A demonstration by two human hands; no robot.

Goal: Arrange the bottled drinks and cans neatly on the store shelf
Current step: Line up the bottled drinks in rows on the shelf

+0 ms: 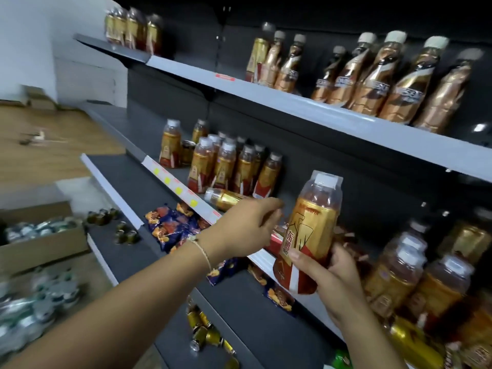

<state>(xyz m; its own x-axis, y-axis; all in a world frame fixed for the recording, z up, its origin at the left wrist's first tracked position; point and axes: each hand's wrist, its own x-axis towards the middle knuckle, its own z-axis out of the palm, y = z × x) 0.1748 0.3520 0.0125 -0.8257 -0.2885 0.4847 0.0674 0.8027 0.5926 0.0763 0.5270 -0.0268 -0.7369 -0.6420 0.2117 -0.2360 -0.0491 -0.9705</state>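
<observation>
— What's over on the left?

— A cardboard box (45,243) of cans sits low by the floor, and blue snack packets (173,225) lie on the lower shelf beside it.

— And the middle shelf (183,190)?

— A cluster of upright gold-labelled bottles (229,166) stands near the back panel. Just in front, one fallen bottle (226,198) lies on its side, cap pointing left.

— Is the left hand (247,225) on it?

— It reaches right over the fallen bottle, fingers curled, but I cannot tell whether it actually grips it.

— The right hand (332,275)?

— It clasps a gold-and-red drink bottle (308,233) from below, upright and slightly tilted, held in front of the shelf edge. More bottles (415,272) crowd the shelf further right.
</observation>
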